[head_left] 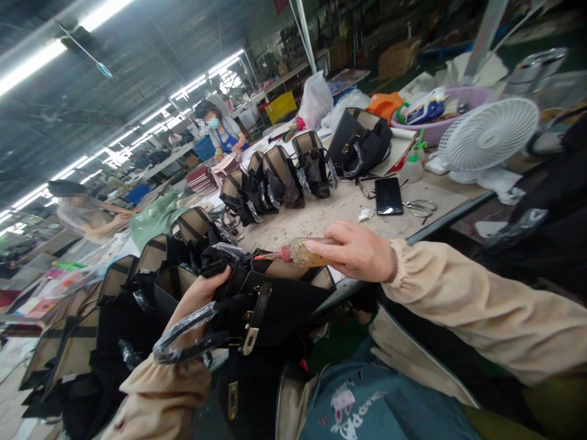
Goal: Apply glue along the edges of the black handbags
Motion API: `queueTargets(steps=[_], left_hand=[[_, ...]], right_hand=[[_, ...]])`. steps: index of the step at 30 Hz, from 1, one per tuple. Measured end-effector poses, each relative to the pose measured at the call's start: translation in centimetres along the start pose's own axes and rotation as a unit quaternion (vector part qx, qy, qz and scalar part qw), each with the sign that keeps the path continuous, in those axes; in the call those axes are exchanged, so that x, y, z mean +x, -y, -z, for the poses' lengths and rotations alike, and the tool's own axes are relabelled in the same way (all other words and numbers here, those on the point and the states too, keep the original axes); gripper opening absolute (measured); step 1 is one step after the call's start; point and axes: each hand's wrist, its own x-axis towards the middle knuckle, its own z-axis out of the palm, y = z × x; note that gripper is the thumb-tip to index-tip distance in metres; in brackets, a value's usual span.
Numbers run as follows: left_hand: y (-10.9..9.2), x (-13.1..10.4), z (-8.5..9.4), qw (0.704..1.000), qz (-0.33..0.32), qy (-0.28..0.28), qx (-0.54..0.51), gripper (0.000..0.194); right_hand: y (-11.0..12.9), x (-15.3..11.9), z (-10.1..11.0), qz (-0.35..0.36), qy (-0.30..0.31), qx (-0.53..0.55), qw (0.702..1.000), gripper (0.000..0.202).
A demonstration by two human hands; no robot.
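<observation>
My right hand point(360, 249) is wrapped round a glue bottle point(305, 252) with a red nozzle and yellowish contents. The bottle lies nearly level, its tip pointing left at the upper edge of a black handbag point(284, 299). My left hand point(214, 282) grips the dark material at that bag's top, with most of its fingers hidden. A plastic-wrapped handle point(188, 333) crosses in front of my left forearm. The bag has gold-coloured metal fittings and a tan lining, and it leans at the table's near edge.
More black handbags point(277, 177) stand in a row on the table point(316, 217), with others packed at left. To the right are a phone point(389, 196), scissors point(419, 208), a small green-capped bottle point(414, 165) and a white fan point(488, 134). Two people work farther back.
</observation>
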Motion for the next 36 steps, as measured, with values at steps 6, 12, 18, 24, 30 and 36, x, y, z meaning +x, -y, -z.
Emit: queueTargets(steps=[6,12,18,24,30,36], left_hand=[[0.0,0.1,0.1,1.000,0.002,0.003,0.002,0.023],[0.4,1.3,1.0,1.000,-0.001,0.028,0.003,0.033],[0.4,1.2,0.9,0.999,0.001,0.037,0.007,0.023],[0.6,1.0,1.2,0.999,0.016,0.039,0.002,0.026],[0.5,0.5,0.9,0.999,0.019,0.029,0.012,0.027],[0.3,0.0,0.5,0.999,0.026,0.027,0.016,0.027]], right_hand=[[0.2,0.2,-0.1,-0.002,-0.001,-0.012,1.000,0.029],[-0.1,-0.3,-0.1,-0.010,0.006,-0.007,1.000,0.027],[0.2,-0.5,0.0,-0.010,-0.006,0.012,1.000,0.027],[0.2,-0.4,-0.3,-0.017,0.001,0.021,1.000,0.027],[-0.2,-1.1,-0.4,-0.027,0.007,0.028,0.999,0.031],[0.2,-0.9,-0.1,-0.031,0.011,0.037,0.999,0.032]])
